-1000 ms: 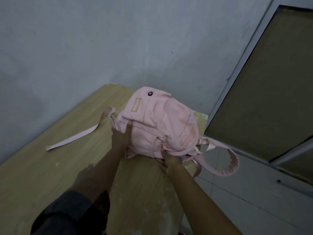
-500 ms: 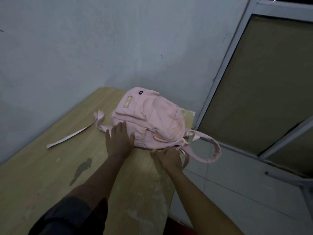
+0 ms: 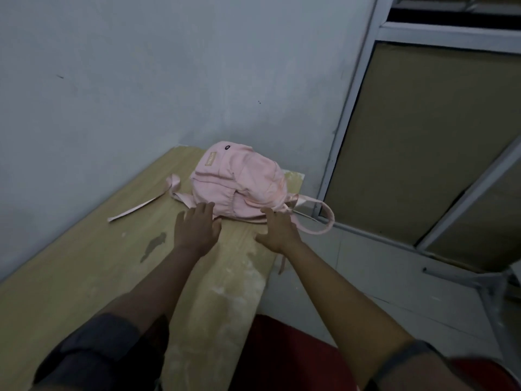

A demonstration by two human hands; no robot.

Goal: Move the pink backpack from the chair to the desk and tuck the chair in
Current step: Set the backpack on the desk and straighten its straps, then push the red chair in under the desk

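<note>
The pink backpack [image 3: 239, 183] lies on the far right corner of the wooden desk [image 3: 84, 277], close to the wall. One strap trails left across the desk top, and a loop strap hangs over the right edge. My left hand [image 3: 197, 228] is flat and open just in front of the backpack, fingertips at its lower edge. My right hand [image 3: 277, 230] is open beside it, fingers spread near the bag's right bottom corner. Neither hand holds anything. A red surface [image 3: 282, 354], perhaps the chair seat, shows below the desk edge.
A grey wall runs behind the desk. A metal-framed window or door panel [image 3: 423, 142] stands to the right. A grey metal frame piece [image 3: 490, 289] sits at the right edge over the pale tiled floor. A dark stain marks the desk top [image 3: 153, 245].
Both hands have let go of the backpack and drawn back toward me, with fingers spread. The backpack rests on the desk; the view has tilted, showing more window and the red surface.
</note>
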